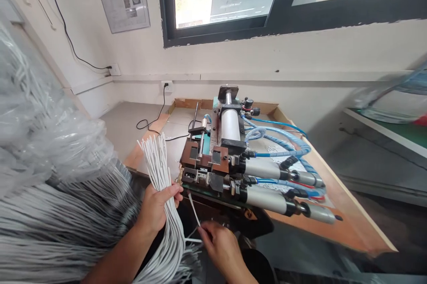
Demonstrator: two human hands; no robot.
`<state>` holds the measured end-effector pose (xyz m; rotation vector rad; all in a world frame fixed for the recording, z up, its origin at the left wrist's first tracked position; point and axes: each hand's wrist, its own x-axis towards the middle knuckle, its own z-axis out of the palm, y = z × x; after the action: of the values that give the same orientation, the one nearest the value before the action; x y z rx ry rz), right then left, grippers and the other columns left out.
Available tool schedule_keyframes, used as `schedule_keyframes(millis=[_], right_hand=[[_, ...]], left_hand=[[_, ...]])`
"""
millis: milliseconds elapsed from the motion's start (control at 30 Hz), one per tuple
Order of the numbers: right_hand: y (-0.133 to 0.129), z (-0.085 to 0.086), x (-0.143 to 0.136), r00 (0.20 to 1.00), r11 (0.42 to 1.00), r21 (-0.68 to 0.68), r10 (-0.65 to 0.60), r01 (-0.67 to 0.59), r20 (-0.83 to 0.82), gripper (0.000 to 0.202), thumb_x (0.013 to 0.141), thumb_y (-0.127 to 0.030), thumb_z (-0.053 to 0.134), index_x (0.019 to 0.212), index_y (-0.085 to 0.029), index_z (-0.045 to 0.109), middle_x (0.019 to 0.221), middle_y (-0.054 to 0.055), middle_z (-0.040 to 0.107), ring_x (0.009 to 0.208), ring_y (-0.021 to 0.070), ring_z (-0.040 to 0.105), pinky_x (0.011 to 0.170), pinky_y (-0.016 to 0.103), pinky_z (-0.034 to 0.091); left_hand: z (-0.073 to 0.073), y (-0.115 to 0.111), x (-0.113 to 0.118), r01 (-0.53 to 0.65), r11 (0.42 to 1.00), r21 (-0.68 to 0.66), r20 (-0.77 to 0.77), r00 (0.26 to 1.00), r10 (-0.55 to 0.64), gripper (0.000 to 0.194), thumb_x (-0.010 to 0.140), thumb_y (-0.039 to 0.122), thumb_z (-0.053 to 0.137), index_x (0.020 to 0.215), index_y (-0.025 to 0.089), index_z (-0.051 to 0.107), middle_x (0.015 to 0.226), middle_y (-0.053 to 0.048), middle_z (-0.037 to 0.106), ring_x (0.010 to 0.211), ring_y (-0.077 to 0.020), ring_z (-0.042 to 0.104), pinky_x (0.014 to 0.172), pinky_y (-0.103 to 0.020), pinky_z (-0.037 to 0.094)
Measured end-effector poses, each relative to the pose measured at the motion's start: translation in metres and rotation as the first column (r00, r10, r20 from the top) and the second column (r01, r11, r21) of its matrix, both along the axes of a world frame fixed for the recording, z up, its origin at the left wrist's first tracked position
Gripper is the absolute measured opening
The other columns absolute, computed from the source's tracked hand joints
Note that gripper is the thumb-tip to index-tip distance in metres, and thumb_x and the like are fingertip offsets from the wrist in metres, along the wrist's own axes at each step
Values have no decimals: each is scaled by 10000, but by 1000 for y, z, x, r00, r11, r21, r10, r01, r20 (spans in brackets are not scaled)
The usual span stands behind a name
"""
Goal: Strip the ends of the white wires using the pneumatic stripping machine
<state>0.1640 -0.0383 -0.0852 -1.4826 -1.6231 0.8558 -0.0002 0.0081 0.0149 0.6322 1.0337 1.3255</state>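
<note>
A thick bundle of light grey cables (156,164) stands upright in my left hand (156,206), whose fingers are wrapped round it, and its lower part bends down toward my lap. My right hand (218,242) is closed in a pinch on a single cable (194,210), to the right of the bundle and below the machine. That cable slants up toward the front edge of the machine (202,173). Brown plates and metal blocks form the machine's front, just right of the bundle's middle.
Silver air cylinders (267,199) and blue hoses (283,142) extend to the right over the wood-edged table (356,226). Many more grey cables (60,230), partly wrapped in plastic (56,124), hang at the left. A green-topped shelf (393,130) is at the right.
</note>
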Motion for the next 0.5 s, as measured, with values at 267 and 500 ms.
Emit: schedule_keyframes(millis=[267, 500], right_hand=[[-24, 19, -9, 980, 999, 31, 2, 4, -199, 396, 752, -419, 528, 1073, -193, 579, 1059, 124, 619, 946, 269, 561, 785, 361, 412], [-31, 38, -75, 801, 885, -348, 46, -310, -597, 549, 763, -624, 341, 497, -171, 501, 474, -15, 445, 462, 119, 336, 458, 249, 272]], left_hand=[[-14, 1, 0, 36, 991, -130, 137, 990, -18, 140, 549, 142, 722, 641, 86, 632, 566, -40, 649, 471, -99, 565, 416, -190, 425], [-31, -21, -13, 51, 980, -193, 225, 974, -7, 146, 545, 123, 715, 643, 99, 609, 486, -10, 605, 477, -134, 582, 526, -285, 511]])
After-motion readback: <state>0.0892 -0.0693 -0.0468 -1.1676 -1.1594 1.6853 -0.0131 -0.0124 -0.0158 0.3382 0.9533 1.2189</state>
